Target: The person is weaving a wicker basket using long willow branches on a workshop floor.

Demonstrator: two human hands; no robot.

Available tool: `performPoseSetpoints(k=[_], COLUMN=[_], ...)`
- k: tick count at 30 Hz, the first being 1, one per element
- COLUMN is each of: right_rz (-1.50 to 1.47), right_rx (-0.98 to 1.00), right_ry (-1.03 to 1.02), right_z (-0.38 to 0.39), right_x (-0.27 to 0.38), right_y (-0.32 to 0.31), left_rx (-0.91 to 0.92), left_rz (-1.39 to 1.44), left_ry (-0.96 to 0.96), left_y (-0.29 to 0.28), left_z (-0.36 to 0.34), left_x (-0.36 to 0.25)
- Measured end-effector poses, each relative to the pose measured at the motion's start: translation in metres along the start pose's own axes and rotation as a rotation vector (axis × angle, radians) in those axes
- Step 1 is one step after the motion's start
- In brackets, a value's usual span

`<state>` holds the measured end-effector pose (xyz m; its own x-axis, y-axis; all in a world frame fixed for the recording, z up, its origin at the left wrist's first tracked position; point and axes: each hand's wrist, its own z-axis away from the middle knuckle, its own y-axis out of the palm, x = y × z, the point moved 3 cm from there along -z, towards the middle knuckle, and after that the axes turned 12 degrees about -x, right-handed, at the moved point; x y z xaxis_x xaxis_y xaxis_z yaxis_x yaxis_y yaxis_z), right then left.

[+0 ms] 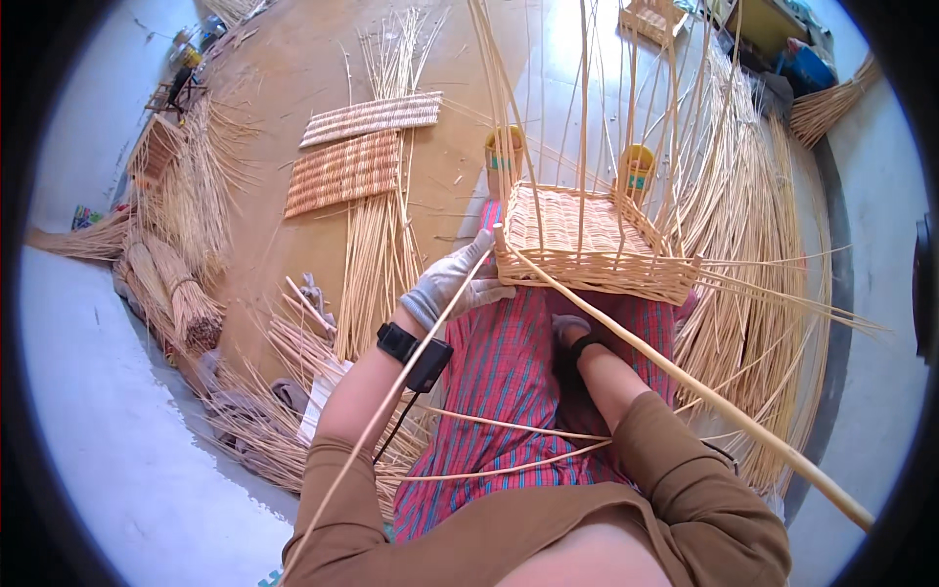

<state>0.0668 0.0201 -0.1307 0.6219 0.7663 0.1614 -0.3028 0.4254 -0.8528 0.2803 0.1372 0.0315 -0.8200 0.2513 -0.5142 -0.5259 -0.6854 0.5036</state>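
Basket [597, 274]: base, low wall woven
Stakes [584, 127]: unwoven
Left hand [456, 279]: clamped on nine-o'clock corner
Right hand [569, 330]: cannot tell

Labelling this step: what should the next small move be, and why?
Probably bring the right hand up to the thick cane: the left hand is at the near-left corner of the basket, that cane runs from there toward the lower right, and the right hand sits lower, its grip too shadowed to read.
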Motion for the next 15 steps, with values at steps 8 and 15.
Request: performPoseSetpoints(k=[8, 15], right_rz=[-0.212, -0.847], right_rx=[-0.185, -0.409], right_ry=[-0.033, -0.071], right_z=[0.028, 0.169], right_x=[0.003, -0.038], right_y=[-0.069, -0.169], left_rx=[-0.130, 0.218], left_rz=[-0.464, -0.505], left_ry=[0.271, 0.208], left_y=[-0.005, 0.059], left_z=[0.052, 0.096], left_x=[0.042, 0.090])
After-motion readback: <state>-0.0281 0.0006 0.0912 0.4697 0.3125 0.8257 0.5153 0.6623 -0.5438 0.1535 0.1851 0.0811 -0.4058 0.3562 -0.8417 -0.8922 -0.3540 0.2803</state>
